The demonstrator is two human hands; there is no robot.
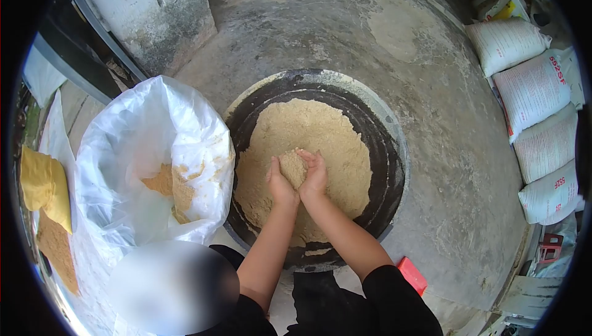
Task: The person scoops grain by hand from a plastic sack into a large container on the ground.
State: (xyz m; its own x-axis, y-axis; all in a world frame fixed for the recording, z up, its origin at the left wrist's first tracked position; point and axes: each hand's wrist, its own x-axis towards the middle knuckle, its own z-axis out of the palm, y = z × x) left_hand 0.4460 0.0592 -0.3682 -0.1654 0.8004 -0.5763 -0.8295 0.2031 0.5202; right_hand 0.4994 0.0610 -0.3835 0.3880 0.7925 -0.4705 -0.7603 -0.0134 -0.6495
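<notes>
A round black tub stands on the floor in front of me, with a broad layer of pale tan powder in it. Over the middle of the powder, my left hand and my right hand are cupped together, wrists touching. A heap of the same powder lies in the hollow between both palms. To the left of the tub is an open clear plastic bag holding darker, orange-tan powder, some of it stuck to the bag's inner side.
Stacked white printed sacks line the right side. A red object lies near my right elbow. At the far left sits a yellow bag. A blurred round shape covers the lower left. A concrete block stands at the upper left.
</notes>
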